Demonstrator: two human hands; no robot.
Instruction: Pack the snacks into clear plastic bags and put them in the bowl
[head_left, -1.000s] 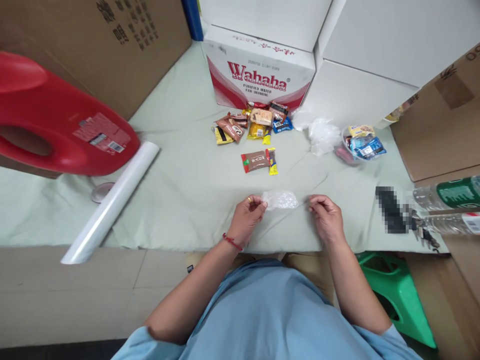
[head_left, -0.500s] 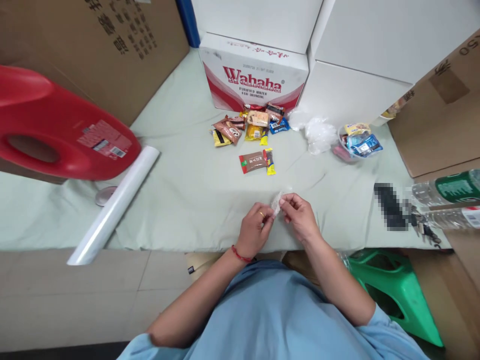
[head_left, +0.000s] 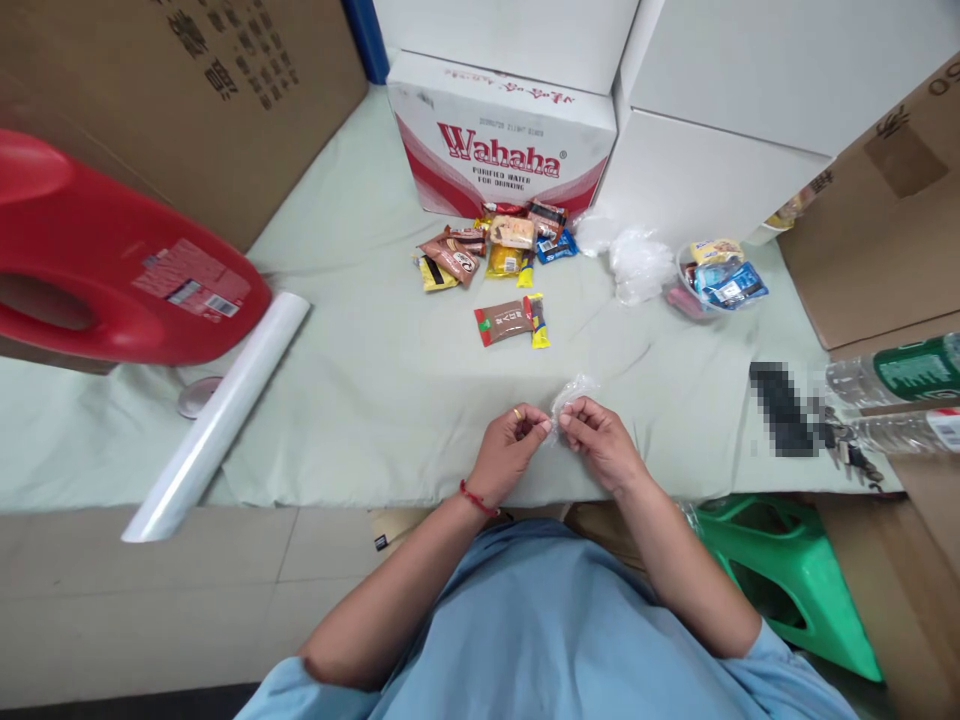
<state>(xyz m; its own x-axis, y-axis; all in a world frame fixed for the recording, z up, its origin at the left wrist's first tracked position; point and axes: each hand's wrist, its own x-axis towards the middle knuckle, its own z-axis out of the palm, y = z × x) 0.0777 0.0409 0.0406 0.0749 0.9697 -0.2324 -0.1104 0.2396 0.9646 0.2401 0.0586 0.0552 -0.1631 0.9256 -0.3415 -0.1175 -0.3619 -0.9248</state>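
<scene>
A crumpled clear plastic bag (head_left: 576,392) is pinched between both hands just above the near part of the table. My left hand (head_left: 513,447), with a ring and a red bracelet at the wrist, closes thumb and forefinger on its left edge. On the opposite edge my right hand (head_left: 598,440) pinches the plastic the same way. Beyond the hands lie a brown snack packet (head_left: 504,323) and a small yellow-ended packet (head_left: 538,322), side by side. Further back is a heap of wrapped snacks (head_left: 457,258), next to crumpled clear bags (head_left: 641,265).
A Wahaha carton (head_left: 502,140) stands at the back. At right are a clear bowl of snacks (head_left: 686,303), a pixelated dark object (head_left: 784,410), keys (head_left: 851,455) and plastic bottles (head_left: 911,372). On the left are a red jug (head_left: 127,250) and a white roll (head_left: 217,415).
The plastic between my hands has spread out wider and rises higher above the fingers. My hands have moved slightly apart. The view has shifted a little.
</scene>
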